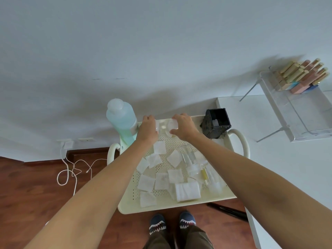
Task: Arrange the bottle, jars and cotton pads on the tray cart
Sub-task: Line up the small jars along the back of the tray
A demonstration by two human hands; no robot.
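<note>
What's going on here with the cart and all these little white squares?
A person is tidying a cream tray cart. Both hands are at its far edge, the left hand and right hand each holding a small clear jar. Cotton pads lie scattered over the tray, with a stack near the front. A big blue bottle stands at the far left corner, and a black box at the far right.

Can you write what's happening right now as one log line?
left hand holds small clear jar | right hand holds small clear jar | cotton pads scattered on tray cart | blue bottle at far-left corner
</note>
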